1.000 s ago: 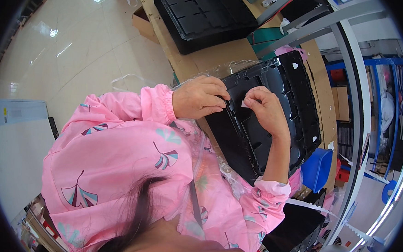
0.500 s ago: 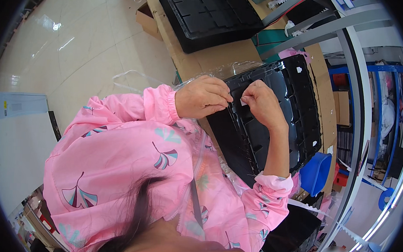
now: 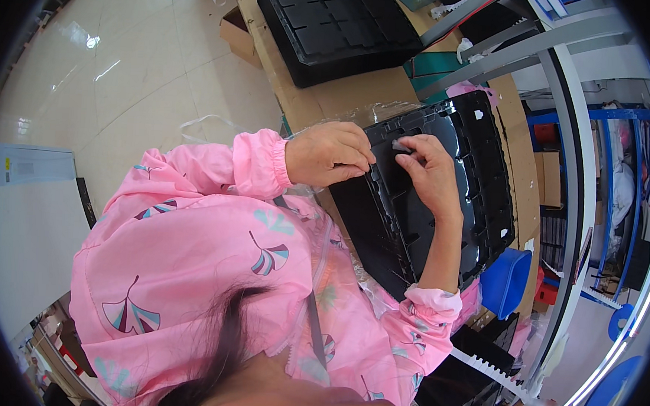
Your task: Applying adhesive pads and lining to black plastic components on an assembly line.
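Observation:
A black moulded plastic tray with a ribbed rim and a glossy inner face lies in front of me on the bench, tilted in view. My left hand is closed, its fingertips pressed together at the tray's left rim. Whatever those fingers hold, if anything, is hidden. Over the tray's upper inner part, my right hand pinches a small pale piece between thumb and fingers. Small white patches mark the tray's far rim.
Another black plastic tray sits farther along the cardboard-covered bench. A blue bin stands right of the near tray. Grey metal frame posts rise at the right, with blue shelving behind. Clear plastic film lies beside the tray.
My right hand has turned and its fingers have opened out somewhat, lifting the small pale piece slightly up the tray. My left hand stays nearly where it was at the rim.

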